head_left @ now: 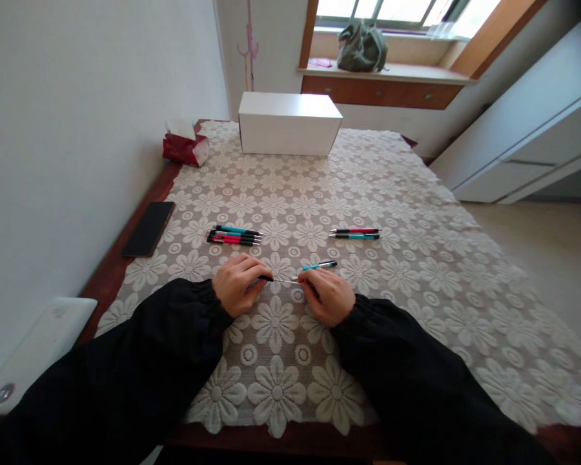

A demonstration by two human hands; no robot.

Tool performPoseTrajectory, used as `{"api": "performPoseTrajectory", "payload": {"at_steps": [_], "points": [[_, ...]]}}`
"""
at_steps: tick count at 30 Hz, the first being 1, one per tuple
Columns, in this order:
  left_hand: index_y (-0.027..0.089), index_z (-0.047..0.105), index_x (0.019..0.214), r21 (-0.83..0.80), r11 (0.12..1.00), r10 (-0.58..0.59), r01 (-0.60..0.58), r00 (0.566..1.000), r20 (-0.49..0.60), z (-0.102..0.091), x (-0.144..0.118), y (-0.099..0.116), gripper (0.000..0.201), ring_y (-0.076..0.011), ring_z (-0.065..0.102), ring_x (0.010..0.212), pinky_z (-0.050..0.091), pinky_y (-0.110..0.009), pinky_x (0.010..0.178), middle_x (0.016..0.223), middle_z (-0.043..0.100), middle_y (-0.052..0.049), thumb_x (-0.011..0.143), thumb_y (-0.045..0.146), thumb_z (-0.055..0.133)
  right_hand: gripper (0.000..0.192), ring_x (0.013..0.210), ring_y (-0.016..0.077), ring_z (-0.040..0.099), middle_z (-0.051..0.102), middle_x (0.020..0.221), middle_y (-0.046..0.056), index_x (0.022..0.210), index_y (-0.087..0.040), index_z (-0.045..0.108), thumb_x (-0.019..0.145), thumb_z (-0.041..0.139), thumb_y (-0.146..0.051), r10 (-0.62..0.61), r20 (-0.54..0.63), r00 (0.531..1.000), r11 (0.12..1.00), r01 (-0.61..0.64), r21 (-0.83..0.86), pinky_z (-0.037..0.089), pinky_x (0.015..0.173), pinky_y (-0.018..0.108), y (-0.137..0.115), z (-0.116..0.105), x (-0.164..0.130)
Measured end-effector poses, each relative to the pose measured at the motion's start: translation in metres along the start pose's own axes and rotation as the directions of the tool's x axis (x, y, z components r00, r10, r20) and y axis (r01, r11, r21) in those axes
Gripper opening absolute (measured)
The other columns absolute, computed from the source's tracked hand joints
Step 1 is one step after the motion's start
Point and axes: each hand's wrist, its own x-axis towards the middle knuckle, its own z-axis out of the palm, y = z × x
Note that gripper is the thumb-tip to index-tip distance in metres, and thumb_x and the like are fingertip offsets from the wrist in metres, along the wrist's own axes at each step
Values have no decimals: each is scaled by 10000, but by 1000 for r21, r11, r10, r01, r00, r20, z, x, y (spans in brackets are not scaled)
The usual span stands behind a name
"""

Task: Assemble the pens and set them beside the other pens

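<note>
Two hands meet over the lace-covered tabletop (368, 194), sharing a slim teal pen with a black end (319, 265). The left hand (237, 284) pinches a short black piece (266, 278), and the right hand (326, 296) pinches the teal barrel. A thin pale rod (285, 281) spans between them. The pen's long axis runs left to right, its black end angled slightly away to the right.

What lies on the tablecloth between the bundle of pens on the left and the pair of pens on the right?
In the head view, nothing lies between the bundle of pens and the pair of pens; only bare lace tablecloth shows there.
</note>
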Motion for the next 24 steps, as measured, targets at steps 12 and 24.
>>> {"api": "performPoseTrajectory", "payload": {"at_steps": [12,24], "points": [[227,736,1013,12,1000,1,-1,1000,0,0,0,0,148,-225,635,955,521,-390,848,988,753,-50,946,234,604,130,796,204,661,709,868,61,967,-212,621,983,492,-220,-2,0,1000,1000,2,-3,503,744,318,0,1,0],[227,727,1122,-108,985,148,-137,983,105,-4,2,6,212,-174,676,907,540,-312,850,1024,776,-42,1017,299,557,200,795,194,631,698,853,50,1016,-217,614,1050,420,-248,-180,31,983,981,178,76,499,744,314,-5,0,2]]}}
